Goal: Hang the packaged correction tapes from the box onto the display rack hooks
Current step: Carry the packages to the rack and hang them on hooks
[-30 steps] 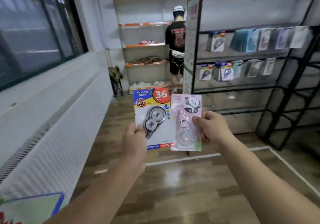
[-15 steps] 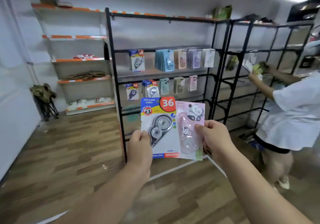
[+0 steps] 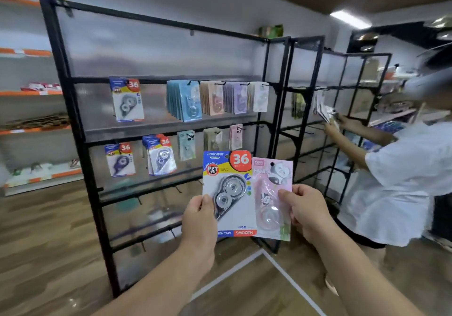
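Observation:
My left hand [image 3: 199, 220] pinches the lower left edge of a blue-and-white correction tape pack [image 3: 230, 193] marked 36. My right hand [image 3: 305, 210] grips a pink panda correction tape pack [image 3: 272, 193] by its right side. Both packs are held upright side by side in front of the black display rack [image 3: 73, 124]. On the rack's upper row hang a matching blue pack [image 3: 127, 100] and stacks of pastel packs [image 3: 186, 100]. The lower row carries more blue packs [image 3: 160, 157] and a few pastel ones [image 3: 236, 137]. Bare hooks [image 3: 139, 199] stick out from the bars below.
A person in a white shirt [image 3: 401, 173] stands at the right, reaching into a second black rack [image 3: 342, 110]. White shelves with orange trim [image 3: 27, 93] line the far left wall. White tape lines [image 3: 281, 264] mark the wooden floor by the rack's corner.
The view has swung right and closer to the rack. Both hands still hold their packs in the same way. The person in white has come more into view.

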Motion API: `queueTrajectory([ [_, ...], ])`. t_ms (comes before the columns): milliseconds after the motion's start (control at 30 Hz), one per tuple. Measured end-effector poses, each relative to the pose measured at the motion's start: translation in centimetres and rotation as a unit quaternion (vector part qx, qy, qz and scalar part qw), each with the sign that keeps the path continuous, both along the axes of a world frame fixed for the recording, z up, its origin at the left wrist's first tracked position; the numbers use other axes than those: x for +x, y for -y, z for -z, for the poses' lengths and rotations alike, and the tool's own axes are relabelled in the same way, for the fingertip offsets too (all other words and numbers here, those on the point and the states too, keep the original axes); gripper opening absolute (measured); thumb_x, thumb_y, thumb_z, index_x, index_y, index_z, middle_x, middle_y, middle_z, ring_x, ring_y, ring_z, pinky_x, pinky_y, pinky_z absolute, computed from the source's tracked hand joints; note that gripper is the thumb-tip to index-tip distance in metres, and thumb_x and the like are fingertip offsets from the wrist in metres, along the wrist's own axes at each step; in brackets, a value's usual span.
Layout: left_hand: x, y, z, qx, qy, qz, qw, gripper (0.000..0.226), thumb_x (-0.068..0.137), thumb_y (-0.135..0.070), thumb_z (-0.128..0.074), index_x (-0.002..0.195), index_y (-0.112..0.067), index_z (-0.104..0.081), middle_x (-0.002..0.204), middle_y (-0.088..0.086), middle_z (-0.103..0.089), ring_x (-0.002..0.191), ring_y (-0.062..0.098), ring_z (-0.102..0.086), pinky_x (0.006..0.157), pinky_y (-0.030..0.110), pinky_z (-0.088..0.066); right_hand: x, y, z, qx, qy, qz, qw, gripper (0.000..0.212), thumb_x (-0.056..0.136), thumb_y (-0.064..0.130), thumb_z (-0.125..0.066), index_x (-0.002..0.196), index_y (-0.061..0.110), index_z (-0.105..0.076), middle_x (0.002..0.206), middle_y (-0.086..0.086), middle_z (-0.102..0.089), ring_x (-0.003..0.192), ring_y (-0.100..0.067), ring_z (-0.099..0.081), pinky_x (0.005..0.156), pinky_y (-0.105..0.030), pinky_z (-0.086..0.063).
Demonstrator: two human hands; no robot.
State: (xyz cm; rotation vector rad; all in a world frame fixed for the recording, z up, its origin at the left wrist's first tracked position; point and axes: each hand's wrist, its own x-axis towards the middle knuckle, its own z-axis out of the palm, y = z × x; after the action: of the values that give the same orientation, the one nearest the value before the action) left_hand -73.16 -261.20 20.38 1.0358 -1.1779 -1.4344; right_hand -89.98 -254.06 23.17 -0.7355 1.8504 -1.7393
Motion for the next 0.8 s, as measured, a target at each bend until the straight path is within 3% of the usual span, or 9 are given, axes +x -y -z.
queueTrajectory([
  [233, -7.8, 13.2, -0.9, 0.023, -0.001, 0.027, 0.999, 0.027, 0.097, -0.022, -0.041, 0.071, -0.018, -0.046, 0.077, 0.009, -0.053, 0.073, 0.02, -0.048, 0.062, 0.032, -0.033, -7.0, 11.6, -0.6, 0.012, -0.006, 0.018, 1.0, 0.015, 0.09, 0.005, -0.059, 0.076, 0.007, -0.058, 0.062, -0.004, -0.056, 0.028, 0.002, -0.039, 0.032, -0.013, -0.029],
  [400, -12.6, 19.3, -1.1, 0.03, -0.005, 0.047, 0.998, 0.02, 0.099, -0.019, -0.041, 0.085, -0.006, -0.048, 0.078, 0.011, -0.058, 0.072, 0.022, -0.054, 0.059, 0.03, -0.037, -12.7, 18.3, -0.2, 0.028, -0.017, 0.037, 0.999, 0.012, 0.089, 0.007, -0.06, 0.077, 0.007, -0.059, 0.067, -0.006, -0.058, 0.029, 0.001, -0.038, 0.031, -0.014, -0.028],
  [467, -14.5, 21.9, -0.4, 0.029, 0.001, 0.033, 0.999, 0.02, 0.098, -0.019, -0.043, 0.087, -0.002, -0.048, 0.082, 0.013, -0.056, 0.075, 0.023, -0.052, 0.065, 0.036, -0.04, -14.8, 21.2, 0.6, 0.026, -0.019, 0.024, 0.999, 0.015, 0.088, 0.006, -0.059, 0.073, 0.007, -0.057, 0.063, -0.005, -0.056, 0.03, -0.001, -0.037, 0.031, -0.015, -0.027],
  [633, -20.1, 27.5, 0.4, 0.036, 0.048, -0.039, 0.997, 0.028, 0.097, -0.028, -0.045, 0.072, -0.017, -0.051, 0.08, 0.012, -0.06, 0.077, 0.029, -0.062, 0.073, 0.052, -0.052, -20.9, 29.4, 2.1, 0.022, 0.01, -0.034, 0.999, 0.015, 0.089, 0.005, -0.059, 0.074, 0.008, -0.059, 0.061, -0.003, -0.059, 0.037, -0.006, -0.046, 0.038, -0.017, -0.035],
  [733, -24.4, 30.6, -0.4, 0.03, 0.044, -0.072, 0.996, 0.027, 0.1, -0.027, -0.041, 0.079, -0.016, -0.052, 0.084, 0.012, -0.063, 0.073, 0.027, -0.062, 0.063, 0.033, -0.047, -25.8, 34.3, 2.6, 0.038, 0.006, -0.068, 0.997, 0.009, 0.087, 0.007, -0.061, 0.078, 0.007, -0.061, 0.072, -0.008, -0.066, 0.051, -0.014, -0.055, 0.048, -0.022, -0.042],
  [800, -27.6, 32.8, -0.7, 0.032, 0.043, -0.088, 0.995, 0.026, 0.102, -0.026, -0.04, 0.082, -0.015, -0.052, 0.084, 0.012, -0.064, 0.071, 0.026, -0.063, 0.059, 0.032, -0.047, -29.4, 37.6, 2.8, 0.05, -0.001, -0.092, 0.994, 0.009, 0.088, 0.007, -0.06, 0.079, 0.008, -0.061, 0.075, -0.007, -0.068, 0.056, -0.015, -0.059, 0.048, -0.022, -0.046],
])
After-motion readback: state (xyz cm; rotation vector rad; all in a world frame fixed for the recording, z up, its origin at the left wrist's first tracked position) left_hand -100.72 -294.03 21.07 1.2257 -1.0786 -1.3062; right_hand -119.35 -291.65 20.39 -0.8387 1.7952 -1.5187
